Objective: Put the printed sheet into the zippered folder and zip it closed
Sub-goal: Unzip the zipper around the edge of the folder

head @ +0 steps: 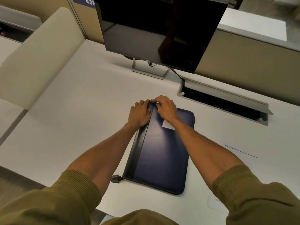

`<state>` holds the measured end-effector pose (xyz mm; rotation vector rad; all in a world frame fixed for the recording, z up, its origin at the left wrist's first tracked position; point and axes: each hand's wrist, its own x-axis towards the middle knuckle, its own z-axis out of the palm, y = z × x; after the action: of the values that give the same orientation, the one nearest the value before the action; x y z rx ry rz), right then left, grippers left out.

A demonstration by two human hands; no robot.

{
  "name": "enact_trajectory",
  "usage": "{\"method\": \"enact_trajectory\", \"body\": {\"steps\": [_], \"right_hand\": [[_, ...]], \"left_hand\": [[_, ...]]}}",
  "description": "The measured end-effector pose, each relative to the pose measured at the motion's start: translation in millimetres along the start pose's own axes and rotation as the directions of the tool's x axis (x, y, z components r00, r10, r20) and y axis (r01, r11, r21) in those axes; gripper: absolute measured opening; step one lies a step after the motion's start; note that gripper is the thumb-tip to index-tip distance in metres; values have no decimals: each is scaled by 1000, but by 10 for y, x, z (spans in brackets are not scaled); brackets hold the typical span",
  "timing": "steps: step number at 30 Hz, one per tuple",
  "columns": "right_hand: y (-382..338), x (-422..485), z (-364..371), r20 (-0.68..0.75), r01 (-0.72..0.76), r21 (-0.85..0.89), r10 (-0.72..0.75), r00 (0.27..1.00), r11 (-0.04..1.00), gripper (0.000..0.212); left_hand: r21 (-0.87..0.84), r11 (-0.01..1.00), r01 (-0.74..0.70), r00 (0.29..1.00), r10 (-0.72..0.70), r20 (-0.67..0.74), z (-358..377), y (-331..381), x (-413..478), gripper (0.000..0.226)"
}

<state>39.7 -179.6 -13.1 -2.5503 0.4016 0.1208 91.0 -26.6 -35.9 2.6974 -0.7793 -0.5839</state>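
A dark blue zippered folder [162, 156] lies flat on the white desk [73, 111], its black spine along the left side and a small white label near its top. My left hand [140, 113] rests on the folder's far left corner, fingers over the spine. My right hand [165, 108] sits beside it at the same corner, its fingertips pinching something small there, apparently the zipper pull. A printed sheet [240, 153] lies on the desk to the right of the folder, white on white, with a thin dark line across it.
A dark monitor [159, 30] on a silver stand [149, 71] stands behind the folder. An open cable hatch [227, 101] is set in the desk at the right. A beige divider panel [40, 57] borders the left. A grey tab [116, 178] sticks out at the folder's near left corner.
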Motion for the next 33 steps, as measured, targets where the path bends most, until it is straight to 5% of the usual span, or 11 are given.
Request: {"method": "enact_trajectory", "body": {"steps": [6,17,33], "right_hand": [[34,245,1,6,42,44,-42,999,998,41],[189,841,-100,323,206,-69,-173,930,976,17],[344,724,-252,381,443,-230,-339,860,866,12]], "left_hand": [[-173,983,54,995,-67,-67,15,-20,268,40],[-358,932,61,995,-84,-47,55,-108,485,27],[-256,966,24,997,-42,-65,12,-77,423,23]]}}
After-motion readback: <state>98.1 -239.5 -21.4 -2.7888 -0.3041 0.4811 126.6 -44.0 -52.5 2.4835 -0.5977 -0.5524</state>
